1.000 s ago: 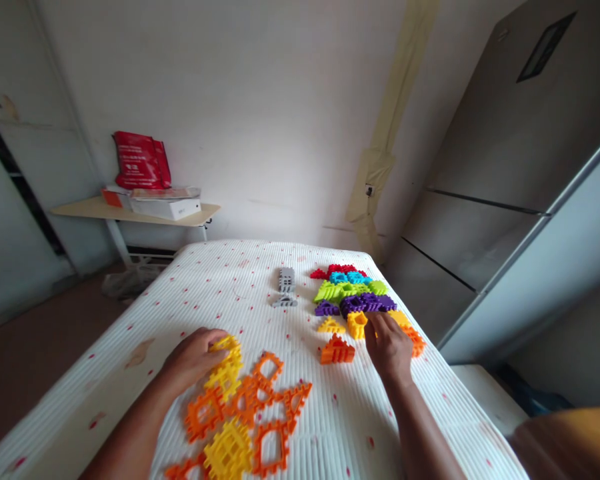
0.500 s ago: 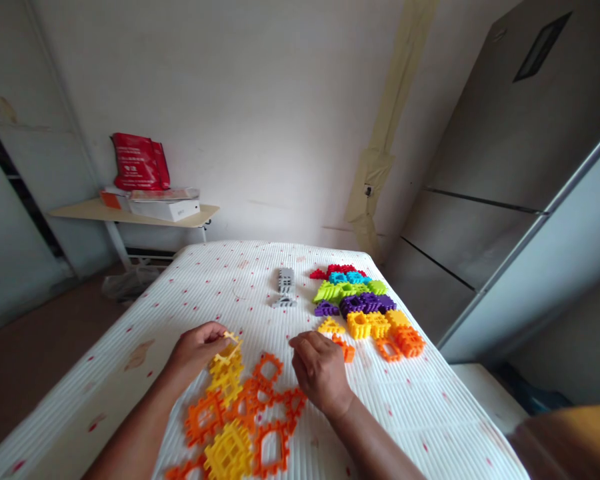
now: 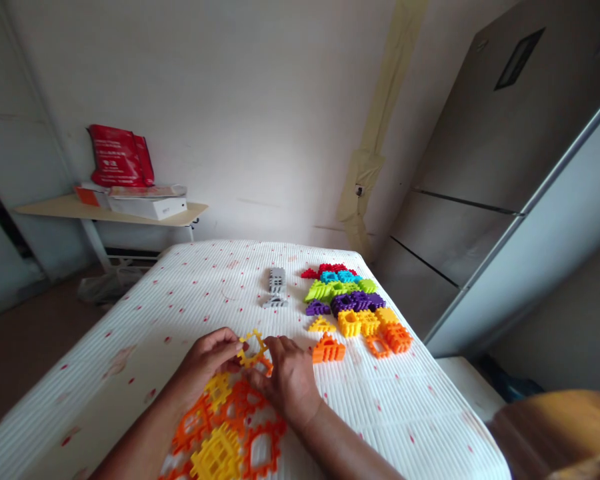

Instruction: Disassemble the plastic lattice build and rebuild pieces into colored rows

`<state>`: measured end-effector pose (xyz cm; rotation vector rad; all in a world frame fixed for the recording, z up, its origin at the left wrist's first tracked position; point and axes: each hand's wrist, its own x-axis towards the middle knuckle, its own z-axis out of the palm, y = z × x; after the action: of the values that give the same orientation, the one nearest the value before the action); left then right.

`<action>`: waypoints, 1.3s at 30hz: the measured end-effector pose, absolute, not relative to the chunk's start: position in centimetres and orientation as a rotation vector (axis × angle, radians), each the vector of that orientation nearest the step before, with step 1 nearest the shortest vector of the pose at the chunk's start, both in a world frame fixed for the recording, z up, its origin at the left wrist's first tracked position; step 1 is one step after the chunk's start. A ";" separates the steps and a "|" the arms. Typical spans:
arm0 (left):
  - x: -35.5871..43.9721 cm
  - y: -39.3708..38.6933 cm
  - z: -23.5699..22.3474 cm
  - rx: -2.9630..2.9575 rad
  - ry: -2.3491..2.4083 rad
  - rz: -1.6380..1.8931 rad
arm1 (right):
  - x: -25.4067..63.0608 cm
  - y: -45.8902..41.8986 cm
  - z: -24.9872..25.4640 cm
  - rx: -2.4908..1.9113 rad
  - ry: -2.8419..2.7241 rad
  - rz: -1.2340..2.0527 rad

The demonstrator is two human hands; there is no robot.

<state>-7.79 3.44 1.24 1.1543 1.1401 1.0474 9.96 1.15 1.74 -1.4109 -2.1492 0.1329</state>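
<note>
The toothed yellow frame (image 3: 249, 362) could slip or twist, since the left hand (image 3: 215, 350) pinches it only by a narrow edge, and a push from the right hand (image 3: 294, 377) might lever it out. Its teeth could also snag the small orange piece (image 3: 266, 364) close by its lower right side, and a dropping wrist might scatter the loose orange frames (image 3: 260, 453) and the yellow lattice piece (image 3: 216, 453) at the bottom of the picture. The yellow frame is at lower centre, between the hands: the left grip is clamped on its left side, thumb and fingers together, while the right fingers are at its right edge; whether they are closed on it, I cannot tell. The upright orange block (image 3: 329, 349) stands to the right of the right hand, on the white cloth (image 3: 380, 413).
</note>
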 end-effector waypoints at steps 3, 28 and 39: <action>-7.3 3.3 1.3 1.172 1.098 1.037 | 9.9 1.1 1.8 -1.430 -2.124 0.114; -9.0 4.4 0.0 1.250 1.130 1.090 | 25.0 5.4 2.6 -2.004 -1.652 -0.321; -9.3 4.7 -0.4 1.245 1.155 1.080 | 24.8 5.5 2.0 -2.170 -1.687 -0.284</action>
<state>-9.31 4.74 -0.44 1.2450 1.1548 1.0799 24.78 5.47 1.99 -2.1703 -1.6873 -0.2841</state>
